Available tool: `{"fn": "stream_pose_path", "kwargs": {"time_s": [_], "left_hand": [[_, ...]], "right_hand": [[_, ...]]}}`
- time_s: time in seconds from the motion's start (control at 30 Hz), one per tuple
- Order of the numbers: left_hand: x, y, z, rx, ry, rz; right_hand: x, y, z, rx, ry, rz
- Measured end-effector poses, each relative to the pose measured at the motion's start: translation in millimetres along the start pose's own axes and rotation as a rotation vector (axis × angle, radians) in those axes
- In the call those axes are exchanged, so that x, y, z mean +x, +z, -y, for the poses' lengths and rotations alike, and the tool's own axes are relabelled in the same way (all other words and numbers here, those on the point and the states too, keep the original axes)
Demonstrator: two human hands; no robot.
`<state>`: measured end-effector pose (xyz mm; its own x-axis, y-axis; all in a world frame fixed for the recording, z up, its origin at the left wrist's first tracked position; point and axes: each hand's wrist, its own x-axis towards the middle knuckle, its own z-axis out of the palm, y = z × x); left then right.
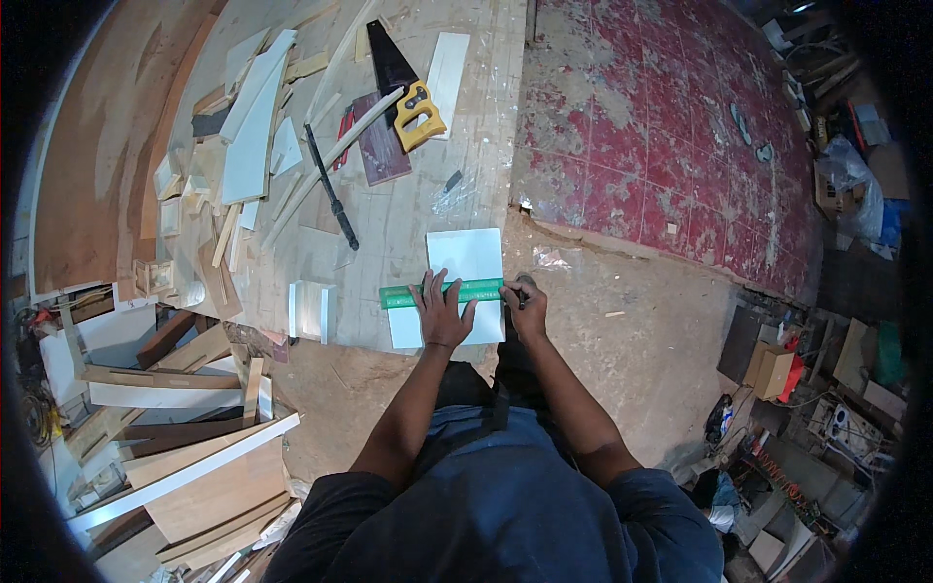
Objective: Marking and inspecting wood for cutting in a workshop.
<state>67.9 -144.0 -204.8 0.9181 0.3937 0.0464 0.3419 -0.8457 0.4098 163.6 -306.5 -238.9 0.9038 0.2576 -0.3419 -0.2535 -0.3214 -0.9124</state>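
Note:
A white board (465, 255) lies at the near edge of the wooden work surface, in front of my body. Across it rests a green ruler (478, 291). My left hand (442, 313) lies flat on the ruler with its fingers spread, pressing it against the board. At the ruler's right end, my right hand (528, 311) is closed in a pinch beside the board's edge. What its fingers hold is too small to make out. Left of the board stands a small white block-like piece (311, 311).
A handsaw with a yellow handle (420, 115) lies farther back, near a dark purple board (382, 146) and a black rod (332, 189). Wood offcuts (255, 126) cover the left side. More boards (204, 466) are stacked at lower left. Red worn floor (671, 126) stretches to the right.

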Motion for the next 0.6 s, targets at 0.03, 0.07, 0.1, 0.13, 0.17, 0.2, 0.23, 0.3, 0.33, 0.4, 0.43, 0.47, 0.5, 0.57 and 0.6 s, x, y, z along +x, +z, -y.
{"fn": "stream_pose_path", "kwargs": {"time_s": [0.03, 0.07, 0.1, 0.13, 0.17, 0.2, 0.23, 0.3, 0.33, 0.4, 0.43, 0.47, 0.5, 0.57, 0.6], "left_hand": [[-1, -1, 2, 0.006, -0.005, 0.005], [-3, -1, 4, 0.011, -0.009, 0.010], [-3, -2, 5, 0.014, -0.013, 0.010], [-3, -2, 5, 0.012, -0.010, 0.010], [-3, -2, 4, 0.010, -0.008, 0.009], [-3, -2, 4, 0.009, -0.008, 0.009], [-2, -2, 4, 0.009, -0.007, 0.007], [-2, -1, 4, 0.009, -0.006, 0.006], [-3, -1, 4, 0.012, 0.001, -0.002], [-3, -1, 4, 0.016, 0.008, -0.009], [-2, -1, 4, 0.006, 0.005, -0.005], [-2, -1, 5, -0.003, 0.003, -0.001], [-2, -1, 5, -0.003, 0.003, -0.001], [-2, -1, 6, -0.006, 0.004, 0.001], [-2, -1, 7, -0.005, 0.004, -0.001]], "right_hand": [[-2, 3, 5, 0.002, 0.001, 0.005], [-5, 6, 10, -0.104, -0.080, -0.034], [-8, 10, 15, -0.210, -0.162, -0.073], [-10, 11, 17, -0.211, -0.161, -0.074], [-12, 12, 19, -0.216, -0.203, -0.113], [-13, 14, 20, -0.220, -0.245, -0.150], [-14, 15, 20, -0.221, -0.246, -0.151], [-15, 17, 20, -0.190, -0.216, -0.195], [-16, 17, 20, -0.190, -0.216, -0.195], [-15, 17, 20, -0.172, -0.194, -0.186], [-15, 16, 20, -0.171, -0.194, -0.185], [-15, 15, 20, -0.156, -0.175, -0.168], [-15, 14, 20, -0.141, -0.156, -0.151], [-16, 15, 22, -0.164, -0.177, -0.155], [-16, 15, 23, -0.188, -0.196, -0.160]]}}
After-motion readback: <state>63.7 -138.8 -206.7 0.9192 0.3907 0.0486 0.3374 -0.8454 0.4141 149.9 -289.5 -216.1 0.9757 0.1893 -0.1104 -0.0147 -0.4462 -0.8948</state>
